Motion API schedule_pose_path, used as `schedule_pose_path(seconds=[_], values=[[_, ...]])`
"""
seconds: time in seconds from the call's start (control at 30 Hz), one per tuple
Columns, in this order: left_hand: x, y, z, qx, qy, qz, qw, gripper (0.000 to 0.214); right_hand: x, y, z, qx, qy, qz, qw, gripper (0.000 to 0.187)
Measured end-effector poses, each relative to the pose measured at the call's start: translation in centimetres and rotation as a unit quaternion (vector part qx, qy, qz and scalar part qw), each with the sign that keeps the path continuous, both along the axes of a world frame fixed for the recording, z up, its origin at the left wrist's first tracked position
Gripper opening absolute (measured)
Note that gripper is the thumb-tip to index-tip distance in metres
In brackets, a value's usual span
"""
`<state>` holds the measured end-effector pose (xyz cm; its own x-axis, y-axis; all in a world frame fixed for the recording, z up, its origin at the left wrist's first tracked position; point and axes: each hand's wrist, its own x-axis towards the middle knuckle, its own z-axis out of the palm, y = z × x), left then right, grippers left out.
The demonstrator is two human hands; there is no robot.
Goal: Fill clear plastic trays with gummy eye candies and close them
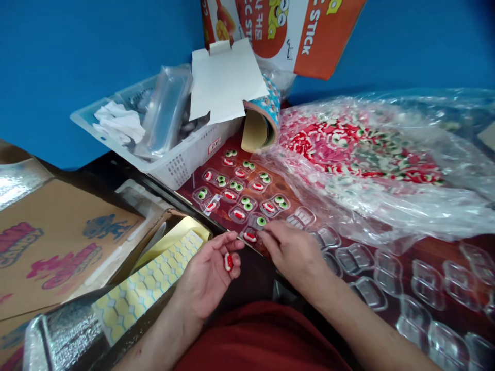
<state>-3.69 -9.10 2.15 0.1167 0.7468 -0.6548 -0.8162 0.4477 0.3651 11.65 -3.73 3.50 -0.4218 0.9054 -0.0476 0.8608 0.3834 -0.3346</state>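
My left hand (207, 275) is palm up with its fingers curled, and a red-and-white lips-shaped gummy candy (228, 262) rests against them. My right hand (296, 252) reaches over the nearest filled clear plastic tray, thumb and fingertips pinched at its right edge. In that tray lie a green-and-white eyeball candy (261, 221) and a red-and-white candy (250, 236). Whatever the right fingertips hold is hidden. Behind it stand several similar trays, most with two eyeballs and one red-and-white piece, such as the filled tray (275, 205).
Empty clear trays (427, 283) cover the table's right side. A large plastic bag (386, 198) of mixed candies lies behind them. A white basket (162, 167) with packaging, a printed roll (270, 111) and an orange-white box (309, 38) stand behind. Yellow label sheets (150, 278) and a carton (58, 242) are left.
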Motion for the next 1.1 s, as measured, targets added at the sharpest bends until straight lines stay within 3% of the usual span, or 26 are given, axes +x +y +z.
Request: schedule_pose_path(seconds=[0.17, 0.33, 0.43, 0.57, 0.67, 0.77, 0.9, 1.03, 1.1], values=[[0.6, 0.4, 1.1, 0.046, -0.033, 0.039, 0.998, 0.030, -0.1, -2.5, 0.7, 0.004, 0.126, 0.126, 0.984, 0.023], [1.5, 0.1, 1.4, 0.046, -0.045, 0.057, 0.996, 0.033, -1.9, -3.7, -0.3, 0.052, 0.088, 0.124, 0.987, 0.024], [1.7, -0.6, 1.0, 0.048, -0.044, 0.048, 0.997, 0.032, -2.2, -4.2, -1.0, 0.037, 0.071, 0.130, 0.988, 0.027], [1.7, -1.0, 0.4, 0.065, -0.039, 0.008, 0.997, 0.027, -0.4, -4.1, -0.9, 0.001, 0.129, 0.100, 0.987, 0.022], [1.6, -0.9, 0.2, 0.077, 0.006, 0.003, 0.997, 0.019, 2.8, -3.0, -0.5, -0.015, 0.161, 0.020, 0.987, 0.019], [1.8, -0.6, 0.0, 0.069, 0.054, -0.021, 0.996, 0.014, 5.5, -2.0, -0.2, -0.061, 0.123, -0.026, 0.990, 0.020], [2.7, -0.4, -0.5, 0.064, 0.166, -0.075, 0.981, 0.015, 5.6, -1.8, -0.8, -0.108, 0.013, -0.002, 0.994, 0.021], [3.7, -0.5, -0.9, 0.088, 0.276, -0.120, 0.949, 0.020, 4.5, -2.1, -0.7, -0.064, -0.050, -0.017, 0.997, 0.021], [3.7, -0.3, -0.7, 0.091, 0.310, -0.135, 0.937, 0.021, 5.7, -1.3, 0.4, -0.022, -0.035, -0.033, 0.999, 0.020]])
